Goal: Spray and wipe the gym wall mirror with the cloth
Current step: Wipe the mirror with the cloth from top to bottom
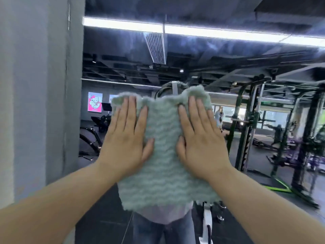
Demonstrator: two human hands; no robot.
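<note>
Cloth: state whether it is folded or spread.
Spread: the cloth lies flat against the mirror under the left hand and right hand.

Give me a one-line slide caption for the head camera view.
Left hand and right hand press a pale green cloth flat against the gym wall mirror.

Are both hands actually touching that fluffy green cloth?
Touching. The head view shows the left hand and right hand lying flat on the cloth.
</note>
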